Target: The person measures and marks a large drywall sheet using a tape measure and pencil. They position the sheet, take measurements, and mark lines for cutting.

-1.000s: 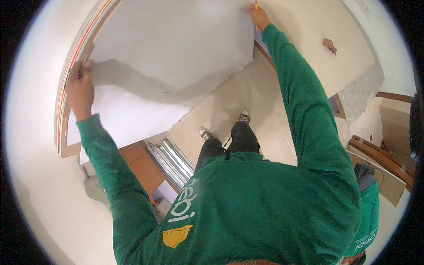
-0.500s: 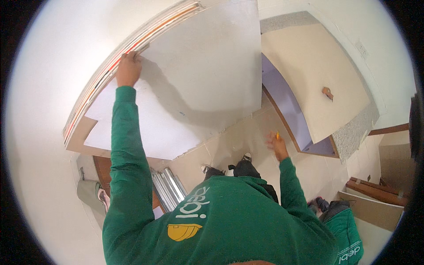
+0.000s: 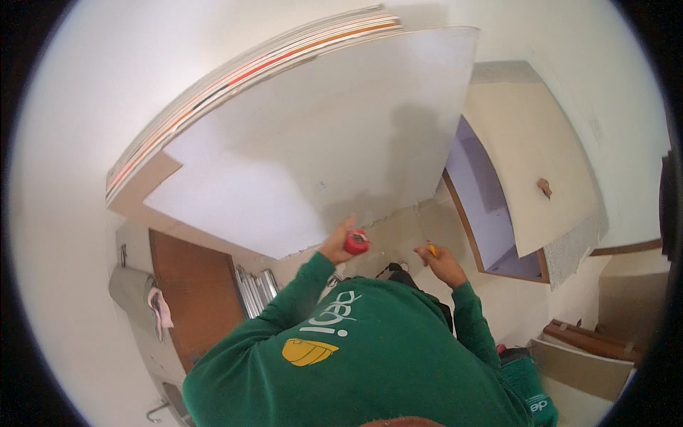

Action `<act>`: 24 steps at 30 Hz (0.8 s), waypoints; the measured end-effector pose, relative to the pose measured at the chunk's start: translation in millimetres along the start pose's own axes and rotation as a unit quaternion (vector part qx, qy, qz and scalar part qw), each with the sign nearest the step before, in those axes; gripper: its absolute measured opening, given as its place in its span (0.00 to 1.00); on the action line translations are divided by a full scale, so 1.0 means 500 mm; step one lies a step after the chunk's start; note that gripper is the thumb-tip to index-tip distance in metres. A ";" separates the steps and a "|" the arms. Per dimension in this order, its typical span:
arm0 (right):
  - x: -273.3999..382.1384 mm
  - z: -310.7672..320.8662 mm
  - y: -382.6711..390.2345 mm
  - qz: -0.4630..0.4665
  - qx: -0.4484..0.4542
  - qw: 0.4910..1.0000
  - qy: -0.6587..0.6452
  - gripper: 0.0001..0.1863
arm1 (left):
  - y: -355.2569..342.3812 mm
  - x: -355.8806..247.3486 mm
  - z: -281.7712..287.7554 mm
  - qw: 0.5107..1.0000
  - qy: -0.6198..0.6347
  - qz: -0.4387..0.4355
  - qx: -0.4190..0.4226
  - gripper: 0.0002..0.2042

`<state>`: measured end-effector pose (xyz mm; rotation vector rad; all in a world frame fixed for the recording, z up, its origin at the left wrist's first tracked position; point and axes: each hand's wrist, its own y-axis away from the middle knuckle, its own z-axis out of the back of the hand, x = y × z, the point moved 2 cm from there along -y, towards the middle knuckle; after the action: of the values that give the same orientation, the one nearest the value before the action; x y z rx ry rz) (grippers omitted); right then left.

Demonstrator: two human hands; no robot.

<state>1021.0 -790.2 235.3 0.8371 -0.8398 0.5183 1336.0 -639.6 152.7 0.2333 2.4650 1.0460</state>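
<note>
My left hand (image 3: 337,245) is closed around a red tape measure (image 3: 356,243), held low in front of my chest. Pinched in my right hand (image 3: 445,266) is a thin yellow pencil-like stick (image 3: 432,249); its exact kind is too small to make out. Both hands are in the air, a short way apart. Beyond them a large white board (image 3: 313,142) leans at the front of a stack of boards (image 3: 263,67). One lower-left part of this front board is cut away, showing a brown board (image 3: 146,188) behind it. My shadow falls across the white surface.
On the right stands a cabinet with a purplish inside (image 3: 487,192) and a beige sheet (image 3: 526,149) on top, bearing a small brown object (image 3: 544,188). Metal profiles (image 3: 257,290) lie left, near a brown door-like panel (image 3: 192,285). A green bag (image 3: 523,381) sits lower right.
My left hand has left the board stack's top edge and come down toward my chest, the red tape measure now showing in it. My right hand has drawn slightly nearer, still holding the yellow stick.
</note>
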 end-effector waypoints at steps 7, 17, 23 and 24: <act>0.209 -0.190 -0.142 0.044 0.095 0.994 -0.024 0.28 | 0.121 0.027 -0.076 0.976 -0.172 -0.021 0.133 0.27; 0.280 -0.365 -0.189 -0.013 0.189 0.969 -0.160 0.23 | 0.289 -0.109 0.033 0.687 -0.665 -0.293 -0.003 0.53; 0.324 -0.325 -0.213 -0.028 0.238 0.966 -0.100 0.17 | 0.265 -0.132 0.056 0.623 -0.715 -0.317 0.025 0.44; 0.331 -0.298 -0.225 -0.041 0.247 0.964 -0.092 0.16 | 0.267 -0.141 0.063 0.630 -0.706 -0.322 -0.004 0.41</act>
<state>1259.2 -721.2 262.9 1.3900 -0.8524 0.5929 1410.5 -549.0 252.6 0.0667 0.8914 0.2285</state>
